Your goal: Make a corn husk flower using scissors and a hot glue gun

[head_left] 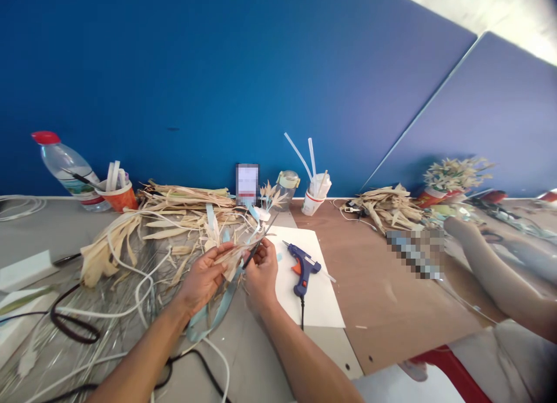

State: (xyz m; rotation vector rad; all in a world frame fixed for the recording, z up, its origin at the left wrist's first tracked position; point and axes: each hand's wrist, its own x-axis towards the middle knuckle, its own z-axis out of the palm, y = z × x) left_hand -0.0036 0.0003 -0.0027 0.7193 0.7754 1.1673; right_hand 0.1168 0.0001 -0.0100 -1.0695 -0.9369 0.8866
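Note:
In my left hand [204,278] a pale strip of dried corn husk [230,261] is pinched between thumb and fingers. My right hand [262,269] closes round a slim dark tool [249,257], which lies against the husk; a thin end slants up past the fingers. Whether it is tweezers or scissors I cannot make out. A light blue ribbon [224,307] hangs in a loop below and behind the hands. Right of my right hand, a blue glue gun [306,268] with an orange trigger rests on a white paper sheet [324,310].
Dried husks [187,197] and white cables [141,287] spread over the left side. Along the blue partition [261,72] stand a plastic bottle [65,165], an orange cup [122,199], a phone [247,182], a jar [287,188] and a white cup [311,204]. Another person's arm [491,269] reaches in at right.

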